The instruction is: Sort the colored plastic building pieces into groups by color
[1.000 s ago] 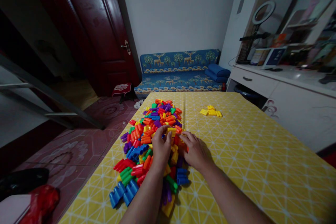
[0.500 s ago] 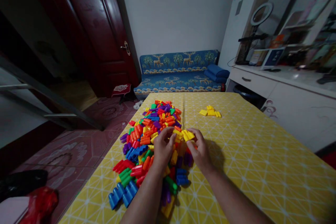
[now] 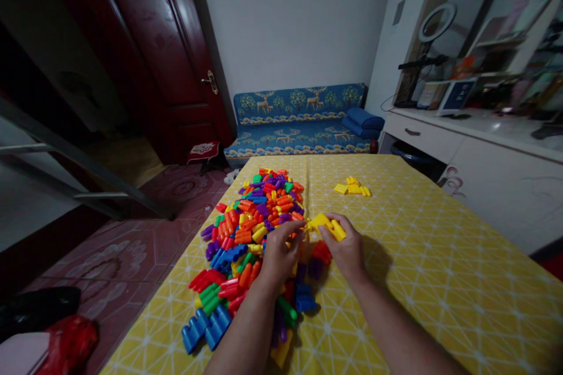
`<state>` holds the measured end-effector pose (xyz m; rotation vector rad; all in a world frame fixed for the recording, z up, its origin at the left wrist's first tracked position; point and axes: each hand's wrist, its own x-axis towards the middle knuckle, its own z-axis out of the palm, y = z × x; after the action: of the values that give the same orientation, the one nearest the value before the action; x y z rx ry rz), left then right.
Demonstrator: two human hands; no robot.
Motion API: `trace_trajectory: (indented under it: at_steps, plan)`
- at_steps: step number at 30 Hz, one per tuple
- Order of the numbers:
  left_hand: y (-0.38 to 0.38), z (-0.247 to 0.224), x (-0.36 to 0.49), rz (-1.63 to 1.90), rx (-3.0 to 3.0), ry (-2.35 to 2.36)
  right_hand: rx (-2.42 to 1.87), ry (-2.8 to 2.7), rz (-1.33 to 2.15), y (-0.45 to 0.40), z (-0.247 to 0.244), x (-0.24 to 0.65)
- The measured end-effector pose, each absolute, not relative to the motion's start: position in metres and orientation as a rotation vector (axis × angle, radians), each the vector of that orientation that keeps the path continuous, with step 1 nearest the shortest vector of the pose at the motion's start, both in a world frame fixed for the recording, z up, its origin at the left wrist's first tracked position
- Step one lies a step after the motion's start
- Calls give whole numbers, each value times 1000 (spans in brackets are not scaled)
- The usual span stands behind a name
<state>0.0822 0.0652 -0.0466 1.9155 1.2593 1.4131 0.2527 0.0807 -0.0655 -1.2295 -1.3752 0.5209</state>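
Note:
My right hand [image 3: 349, 249] is closed around yellow plastic building blocks [image 3: 338, 230], made of joined rounded tubes, above the table. My left hand [image 3: 280, 252] is curled, its thumb and forefinger at the left end of the same yellow blocks; its other fingers are partly hidden. Beneath and beside my left hand spreads a heap of mixed-colour blocks [image 3: 246, 220] in red, orange, blue, green, purple and yellow. Under my right fingers lies a red block [image 3: 322, 251], close to a purple one [image 3: 315, 268]. Farther off, a small group of yellow blocks [image 3: 353, 188] sits apart from the heap.
A yellow cloth with white lines covers the table [image 3: 422, 269]. Beyond its far edge stands a blue patterned sofa [image 3: 299, 129]. A white cabinet [image 3: 492, 158] is on the right, a dark red door [image 3: 149, 41] at the left, and a metal ladder [image 3: 88, 158] nearby.
The yellow blocks have moved slightly right with my right hand and turned, showing a flatter face. My left hand has shifted a little right and down.

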Motion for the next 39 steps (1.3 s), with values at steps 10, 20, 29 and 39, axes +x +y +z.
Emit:
trace_trajectory:
  at_steps: [10,20,29,39]
  plan:
    - [68,-48,82,1463,1928,1306,-1891,-1476,-225,104,-80,318]
    - [67,-48,82,1424,1996,1340,-2287,-1894,-37,90,-86,275]
    - [67,-47,82,1382,1960,1348,-2341,-1963,41,159,-89,295]
    - [67,-50,81,1426,2033,1392,-2307,-1951,-19,203,-89,309]
